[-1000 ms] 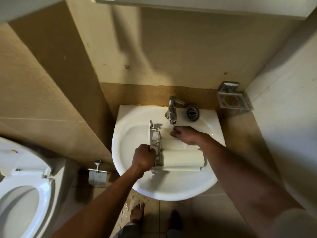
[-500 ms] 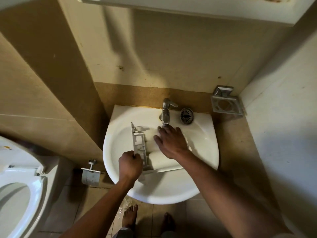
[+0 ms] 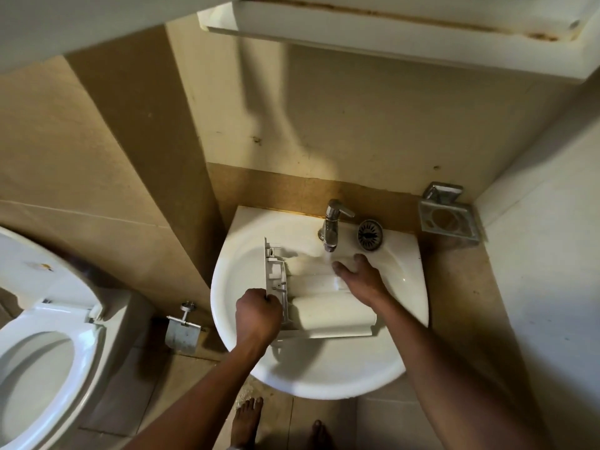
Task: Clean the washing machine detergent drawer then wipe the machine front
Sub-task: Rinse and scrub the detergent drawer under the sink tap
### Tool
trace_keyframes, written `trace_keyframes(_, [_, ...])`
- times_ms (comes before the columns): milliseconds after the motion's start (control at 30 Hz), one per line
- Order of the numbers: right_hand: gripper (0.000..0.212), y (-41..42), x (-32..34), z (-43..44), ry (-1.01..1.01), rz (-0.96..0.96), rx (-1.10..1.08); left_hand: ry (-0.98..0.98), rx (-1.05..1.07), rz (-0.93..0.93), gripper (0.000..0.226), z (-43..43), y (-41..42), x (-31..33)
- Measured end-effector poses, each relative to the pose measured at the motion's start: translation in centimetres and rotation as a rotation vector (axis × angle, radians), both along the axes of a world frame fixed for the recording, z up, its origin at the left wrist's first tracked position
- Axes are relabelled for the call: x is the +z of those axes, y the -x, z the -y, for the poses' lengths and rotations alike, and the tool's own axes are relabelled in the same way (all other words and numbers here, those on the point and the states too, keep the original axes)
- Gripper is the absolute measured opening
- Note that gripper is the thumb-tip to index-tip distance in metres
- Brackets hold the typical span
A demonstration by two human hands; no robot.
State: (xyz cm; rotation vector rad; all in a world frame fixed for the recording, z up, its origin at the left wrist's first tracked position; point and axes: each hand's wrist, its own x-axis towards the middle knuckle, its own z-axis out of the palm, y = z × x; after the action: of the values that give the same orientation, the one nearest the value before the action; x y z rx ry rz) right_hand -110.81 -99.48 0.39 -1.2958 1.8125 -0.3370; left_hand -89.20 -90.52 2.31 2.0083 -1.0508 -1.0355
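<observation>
A: What is seen nearest?

B: Bare feet on the wet tiled floor (image 3: 194, 401), then the white ceramic wash basin (image 3: 324, 375). The white plastic detergent drawer (image 3: 331, 315) is lain across the bowl, its ribbed front panel stood on edge at the left.

A: How is it held?

B: The left hand (image 3: 258, 315) is closed as a grip round the lower end of that panel. The right hand (image 3: 358, 274) is laid flat, fingers spread, on the drawer's far section; nothing is clasped by it.

A: And what has changed?

B: Half a second ago the right hand was pressed mid-drawer, away from the spout. It has since been moved beneath the chrome tap (image 3: 331, 227), and water appears to be run over that end, though the stream is faintly shown.

A: Meaning?

B: Rinsing is judged to be under way. The drawer is not yet finished, and the machine front, not in view, remains to be wiped.
</observation>
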Motion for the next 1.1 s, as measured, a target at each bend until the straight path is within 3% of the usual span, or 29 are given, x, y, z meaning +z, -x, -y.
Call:
trace_keyframes(67, [0.08, -0.1, -0.1, 0.1, -0.048, 0.004, -0.099, -0.035, 0.019, -0.018, 0.021, 0.4, -0.3, 0.5])
trace_keyframes(133, [0.083, 0.5, -0.1, 0.1, -0.192, 0.139, -0.087, -0.077, 0.016, -0.014, 0.02, 0.7, -0.7, 1.4])
trace_keyframes(200, [0.061, 1.0, 1.1, -0.3, -0.414, 0.446, -0.112, -0.124, 0.013, -0.03, 0.024, 1.2, -1.3, 2.3])
trace_keyframes(267, [0.036, 1.6, 1.9, -0.8, -0.478, 0.55, -0.073, -0.183, 0.001, -0.085, 0.027, 1.6, -1.6, 3.2])
trace_keyframes(333, [0.037, 1.6, 2.3, -0.8, -0.35, 0.417, -0.013, -0.212, -0.018, -0.116, 0.026, 1.9, -1.7, 4.1])
trace_keyframes(467, [0.052, 1.2, 0.7, 0.8, 0.006, -0.054, 0.12, -0.157, -0.001, -0.108, 0.03, 1.2, -0.1, 5.2])
trace_keyframes(600, [0.072, -0.1, -1.0, 1.1, -0.119, -0.31, 0.251, -0.113, -0.018, -0.087, 0.03, -1.8, 2.8, 4.5])
trace_keyframes(700, [0.062, -0.3, -2.3, 0.5, -0.035, -0.297, 0.149, -0.085, 0.023, -0.171, 0.023, -4.0, 4.0, 3.8])
trace_keyframes(900, [0.053, -0.9, -3.2, 0.7, 0.05, -0.062, 0.105, -0.085, 0.156, -0.313, 0.013, -4.7, 4.1, 5.2])
trace_keyframes(967, [0.071, -1.3, -2.1, 0.8, 0.083, -0.152, 0.024, -0.132, 0.234, -0.371, 0.01, -4.3, 4.4, 5.4])
trace_keyframes(1033, [0.099, -1.5, -0.8, -0.5, -0.023, -0.216, -0.18, -0.168, 0.291, -0.423, 0.01, -4.1, 5.1, 5.4])
trace_keyframes(1100, [0.123, -1.9, -0.7, -3.0, -0.181, -0.049, -0.384, -0.184, 0.326, -0.466, 0.008, -4.1, 6.0, 5.1])
